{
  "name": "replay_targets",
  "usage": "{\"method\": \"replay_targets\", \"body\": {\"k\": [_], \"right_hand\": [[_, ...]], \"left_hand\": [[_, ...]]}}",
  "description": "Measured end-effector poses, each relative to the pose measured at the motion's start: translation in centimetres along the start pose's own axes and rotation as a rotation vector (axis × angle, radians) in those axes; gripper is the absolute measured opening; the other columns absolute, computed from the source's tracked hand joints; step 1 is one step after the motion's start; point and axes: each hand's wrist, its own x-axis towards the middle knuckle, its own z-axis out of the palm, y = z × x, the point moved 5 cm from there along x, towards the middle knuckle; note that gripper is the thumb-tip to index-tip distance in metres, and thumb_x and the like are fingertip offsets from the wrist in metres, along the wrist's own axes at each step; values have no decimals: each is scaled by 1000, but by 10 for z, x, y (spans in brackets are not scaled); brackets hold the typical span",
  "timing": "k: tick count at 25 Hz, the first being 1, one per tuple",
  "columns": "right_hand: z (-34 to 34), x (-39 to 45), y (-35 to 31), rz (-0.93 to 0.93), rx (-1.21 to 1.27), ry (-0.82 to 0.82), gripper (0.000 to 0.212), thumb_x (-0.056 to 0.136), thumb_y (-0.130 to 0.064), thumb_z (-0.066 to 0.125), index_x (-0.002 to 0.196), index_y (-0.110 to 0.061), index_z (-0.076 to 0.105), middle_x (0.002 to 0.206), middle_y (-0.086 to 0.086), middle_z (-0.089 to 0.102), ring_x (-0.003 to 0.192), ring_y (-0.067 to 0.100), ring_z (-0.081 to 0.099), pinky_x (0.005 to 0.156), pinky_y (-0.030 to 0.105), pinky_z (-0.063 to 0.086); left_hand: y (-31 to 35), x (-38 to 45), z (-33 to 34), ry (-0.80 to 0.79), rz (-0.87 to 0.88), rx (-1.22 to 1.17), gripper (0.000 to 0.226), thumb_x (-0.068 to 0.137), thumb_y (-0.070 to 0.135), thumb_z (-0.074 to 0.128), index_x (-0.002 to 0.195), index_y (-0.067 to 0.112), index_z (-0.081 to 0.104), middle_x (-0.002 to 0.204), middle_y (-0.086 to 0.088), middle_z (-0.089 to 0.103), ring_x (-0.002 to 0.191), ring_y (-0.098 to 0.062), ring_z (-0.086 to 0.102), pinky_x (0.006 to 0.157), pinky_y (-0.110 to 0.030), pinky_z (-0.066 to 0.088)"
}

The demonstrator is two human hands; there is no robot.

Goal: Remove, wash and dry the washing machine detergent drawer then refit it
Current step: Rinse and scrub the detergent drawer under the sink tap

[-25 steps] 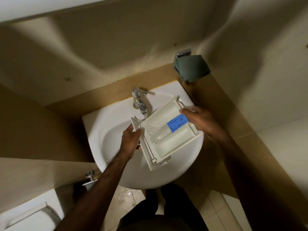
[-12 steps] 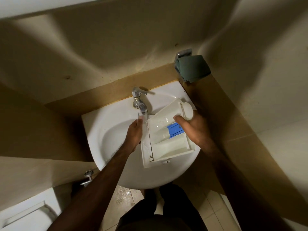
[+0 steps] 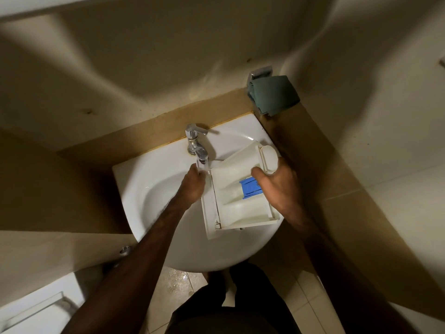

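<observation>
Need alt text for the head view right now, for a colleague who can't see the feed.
A person holds a white detergent drawer over a white sink: the right hand grips its far side by the blue insert, and the left hand is at its left edge under the tap. A dark green cloth hangs behind.

The right hand [image 3: 279,189] covers the right side of the blue insert [image 3: 249,187] and the detergent drawer [image 3: 237,208] wall beneath it, so its grip on that far edge can't be made out. The left hand [image 3: 192,185] has its fingertips lost behind the tap [image 3: 198,147] spout and the drawer's left panel, too blurred to tell contact. At the bottom left corner, a white fixture [image 3: 36,314] runs off the edge.
</observation>
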Motion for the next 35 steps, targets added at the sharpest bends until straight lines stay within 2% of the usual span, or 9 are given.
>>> {"method": "replay_targets", "body": {"k": [3, 8, 10, 16, 20, 23, 26, 28, 35], "right_hand": [[-1, -1, -2, -2, -1, 20, 83, 60, -70, 54, 123, -17, 58, 103, 1, 69, 95, 24, 67, 84, 46, 60], [7, -6, 0, 29, 65, 55, 66, 61, -64, 56, 105, -15, 60, 91, -1, 68, 83, 21, 67, 77, 44, 60], [9, -8, 5, 42, 87, 68, 59, 63, -61, 58, 100, -15, 59, 87, -2, 68, 79, 20, 67, 76, 45, 60], [7, -6, 9, -3, 53, 108, 63, 64, -65, 56, 106, -18, 58, 86, -1, 67, 80, 22, 67, 75, 44, 60], [8, -6, 8, 6, 59, 105, 61, 67, -60, 59, 106, -14, 58, 89, -1, 67, 81, 22, 67, 76, 44, 60], [9, -8, 9, 16, 70, 111, 59, 66, -59, 59, 104, -14, 59, 88, -2, 68, 80, 20, 66, 76, 44, 60], [5, -6, 5, -17, 54, 135, 70, 65, -61, 56, 116, -14, 59, 97, 0, 68, 89, 23, 67, 82, 42, 59], [3, -3, 1, -27, 32, 143, 68, 67, -61, 57, 116, -14, 59, 98, 1, 68, 90, 24, 66, 82, 42, 59], [12, -12, -4, -63, 17, 183, 68, 64, -67, 54, 108, -15, 60, 88, -2, 68, 81, 22, 68, 76, 44, 61]], "left_hand": [[-3, 1, 0, -39, 7, -82, 23, 104, 16, 46, 124, 8, 53, 114, -16, 64, 99, -33, 64, 74, -42, 56], [7, 1, -12, 288, 132, 79, 47, 110, 30, 49, 88, -7, 67, 86, -25, 70, 78, -39, 63, 65, -33, 37], [9, -3, -13, 313, 95, 83, 53, 111, 35, 46, 78, -3, 64, 77, -21, 65, 75, -38, 61, 65, -34, 35], [5, 6, -4, 41, 83, 101, 27, 108, 16, 39, 121, -2, 55, 120, -28, 66, 102, -43, 64, 89, -51, 54], [5, 5, -9, 157, 135, 164, 39, 111, 24, 44, 103, -8, 64, 106, -30, 70, 95, -43, 66, 72, -38, 45], [3, 6, -7, 151, 122, 98, 42, 110, 35, 45, 88, 4, 61, 100, -31, 70, 95, -47, 65, 71, -35, 39], [-7, 2, 4, 30, 64, -92, 16, 105, 18, 49, 111, 10, 61, 112, -24, 69, 104, -43, 66, 78, -37, 47], [-14, -9, 9, 17, 89, -116, 29, 102, 10, 50, 129, 10, 59, 116, -15, 70, 106, -37, 67, 84, -41, 53], [-21, -20, 6, 301, 113, -10, 32, 105, 35, 59, 92, 7, 63, 91, -20, 72, 86, -41, 65, 72, -39, 45]]}}
